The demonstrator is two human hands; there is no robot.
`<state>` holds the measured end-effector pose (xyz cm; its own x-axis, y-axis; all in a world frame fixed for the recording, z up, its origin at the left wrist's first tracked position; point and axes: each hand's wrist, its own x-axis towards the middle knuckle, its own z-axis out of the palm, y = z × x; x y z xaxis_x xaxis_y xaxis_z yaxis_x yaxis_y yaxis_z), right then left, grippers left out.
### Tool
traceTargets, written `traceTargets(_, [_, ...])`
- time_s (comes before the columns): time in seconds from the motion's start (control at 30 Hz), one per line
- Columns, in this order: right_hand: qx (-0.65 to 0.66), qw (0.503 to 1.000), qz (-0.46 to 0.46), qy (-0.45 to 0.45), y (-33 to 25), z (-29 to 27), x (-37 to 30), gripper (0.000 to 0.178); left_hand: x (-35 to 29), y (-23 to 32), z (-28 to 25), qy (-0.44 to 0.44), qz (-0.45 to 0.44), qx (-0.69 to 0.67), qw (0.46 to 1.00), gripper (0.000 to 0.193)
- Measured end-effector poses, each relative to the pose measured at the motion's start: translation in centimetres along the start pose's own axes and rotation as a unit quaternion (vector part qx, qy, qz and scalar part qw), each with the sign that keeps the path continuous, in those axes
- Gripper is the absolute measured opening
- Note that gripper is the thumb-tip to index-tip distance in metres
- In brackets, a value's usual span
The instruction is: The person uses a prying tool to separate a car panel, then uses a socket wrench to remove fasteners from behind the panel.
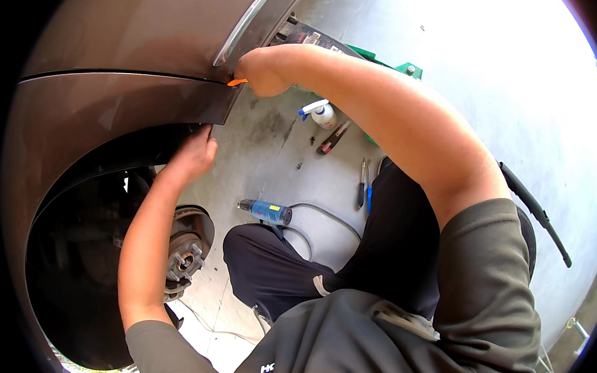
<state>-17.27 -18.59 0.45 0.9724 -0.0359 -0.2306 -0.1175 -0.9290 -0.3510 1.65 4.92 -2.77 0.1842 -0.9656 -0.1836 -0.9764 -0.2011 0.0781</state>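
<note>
Head view shows your right hand closed around an orange tool. The tool pokes out of your fist to the left, and its tip sits at the top edge of the brown car panel, near the panel's right end. Your left hand is at the panel's bottom right corner; its fingers are partly hidden, so I can't tell if they pinch it.

Below and right of the panel, a blue heat gun has a yellow label. Right of the panel, a white spray bottle has red print too small to read. Well below the panel, your dark shirt has white letters.
</note>
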Motion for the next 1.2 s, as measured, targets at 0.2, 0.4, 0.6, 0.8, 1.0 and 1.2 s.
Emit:
traceTargets(0.2, [0.033,0.999,0.032,0.020,0.4,0.3,-0.7,0.039,0.7,1.5,-1.7,0.008,-0.020,0.145,0.989,0.038])
traceTargets(0.4, [0.071,0.996,0.054,0.023,-0.4,0.0,-0.3,0.041,0.7,-1.6,-1.8,0.063,0.041,0.237,0.969,0.039])
traceTargets(0.6, [0.042,0.997,0.059,0.006,1.5,0.8,0.3,0.037,2.4,1.7,-1.6,-0.103,-0.084,0.227,0.965,0.042])
traceTargets(0.8, [0.040,0.998,0.040,0.012,-0.6,-0.2,0.1,0.033,-0.1,-2.1,0.9,0.063,0.085,-0.042,0.994,0.053])
traceTargets(1.0, [0.073,0.996,0.035,0.046,0.1,0.3,-1.1,0.033,0.6,-0.4,-0.7,-0.005,-0.019,0.128,0.992,0.051])
traceTargets(1.2, [0.034,0.998,0.037,0.037,0.5,1.1,0.5,0.032,1.0,-1.9,-1.9,0.086,0.055,0.256,0.961,0.035])
